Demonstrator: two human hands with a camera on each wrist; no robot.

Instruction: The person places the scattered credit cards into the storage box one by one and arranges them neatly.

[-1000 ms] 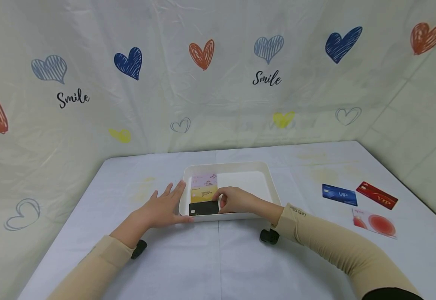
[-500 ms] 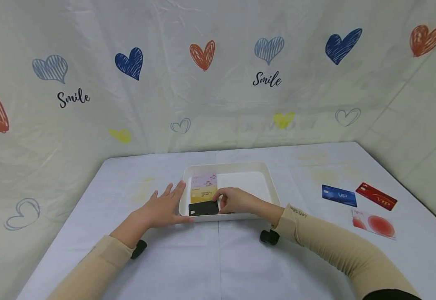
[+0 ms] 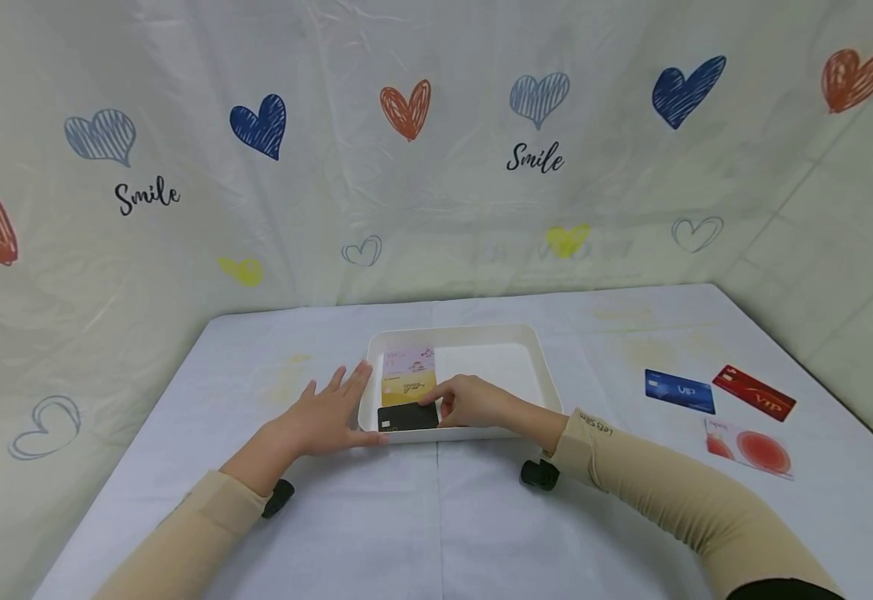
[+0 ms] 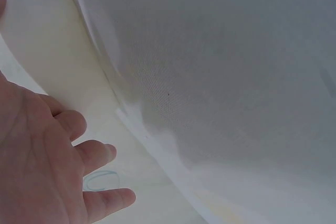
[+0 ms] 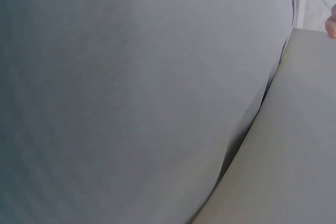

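A white tray (image 3: 485, 358) sits on the table, a black card (image 3: 404, 417) lying in its front left corner. At the right end of that card is my right hand (image 3: 474, 402), index fingertip over its upper edge and thumb by its right side. Behind the black card lie a yellow card (image 3: 405, 390) and a lilac card (image 3: 410, 360), stacked up the tray's left side. My left hand (image 3: 320, 423) rests with spread fingers along the tray's left rim, thumb at the front left corner. Its palm and loose fingers (image 4: 97, 155) also show in the left wrist view.
On the right of the table lie a blue card (image 3: 680, 391), a red card (image 3: 755, 392) and a pale card with a red circle (image 3: 750, 448). A white cloth covers the table (image 3: 376, 533). Behind it hangs a heart-print sheet (image 3: 459, 192).
My right index fingertip has shifted slightly left, farther over the black card. The left hand, the tray and the other cards stay where they were.
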